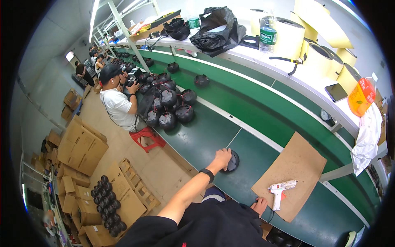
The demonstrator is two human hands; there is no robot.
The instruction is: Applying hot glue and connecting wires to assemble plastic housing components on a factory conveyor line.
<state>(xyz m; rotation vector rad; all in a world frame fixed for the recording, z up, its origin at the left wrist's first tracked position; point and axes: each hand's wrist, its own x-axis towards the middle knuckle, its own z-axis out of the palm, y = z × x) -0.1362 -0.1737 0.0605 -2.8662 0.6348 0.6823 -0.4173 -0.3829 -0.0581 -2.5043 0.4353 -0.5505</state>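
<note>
My left hand (pixel 222 159) is closed on the near-left side of a black round shell (pixel 234 161) lying on the green worktable. Its fingertips are partly hidden against the shell. My right hand (pixel 259 205) rests at the table's near edge with its fingers laid on the surface and nothing visible in them. Just beyond it, a white hot glue gun (pixel 279 192) with an orange-red trigger lies on a brown cardboard sheet (pixel 297 168). The gun's cord runs down beside my right hand.
Several black round shells with red wires (pixel 168 99) are piled farther left, where a co-worker in a white shirt (pixel 119 99) sits. A green conveyor belt (pixel 247 107) runs behind the worktable. The shelf above holds tape rolls (pixel 286 39), cutting pliers (pixel 291 61) and a phone (pixel 336 92).
</note>
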